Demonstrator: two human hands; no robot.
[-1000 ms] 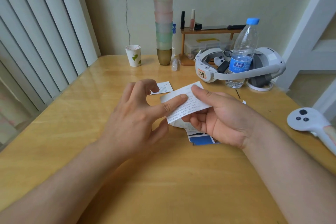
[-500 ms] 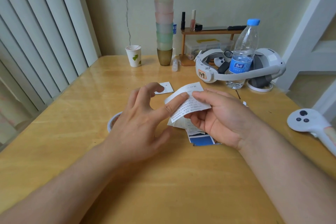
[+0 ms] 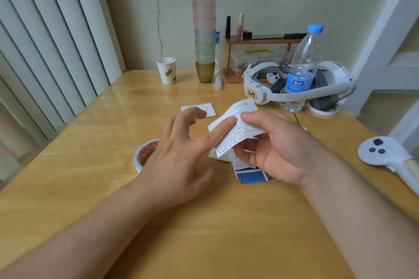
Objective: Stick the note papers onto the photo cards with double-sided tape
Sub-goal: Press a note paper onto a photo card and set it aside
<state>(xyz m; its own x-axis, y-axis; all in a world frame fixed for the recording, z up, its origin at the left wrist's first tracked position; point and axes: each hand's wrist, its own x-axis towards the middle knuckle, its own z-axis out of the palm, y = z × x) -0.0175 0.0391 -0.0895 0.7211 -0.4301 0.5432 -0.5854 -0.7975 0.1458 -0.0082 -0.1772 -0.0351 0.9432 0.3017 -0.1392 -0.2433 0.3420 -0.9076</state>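
My right hand [image 3: 274, 147] holds a white note paper [image 3: 240, 129] printed with small text, thumb on top, a little above the table. My left hand [image 3: 181, 154] has its index finger pressed along the paper's left edge, the other fingers spread and curled. Under my right hand lie more papers and a photo card [image 3: 250, 175] with a blue picture, partly hidden. A roll of double-sided tape [image 3: 145, 154] lies flat on the table, half hidden behind my left hand. Another small white note card [image 3: 204, 107] lies farther back.
Wooden table [image 3: 90, 142]. At the back stand a paper cup [image 3: 166, 71], a tall stack of coloured cups [image 3: 205, 29], a small shelf with cosmetics [image 3: 260, 41], a VR headset [image 3: 294, 86] and a water bottle [image 3: 302, 68]. A white controller [image 3: 385, 154] lies at right. Blinds hang at left.
My left hand slid slightly right and forward, uncovering the tape roll behind it. The note paper stays pinched between both hands, tilted a little more.
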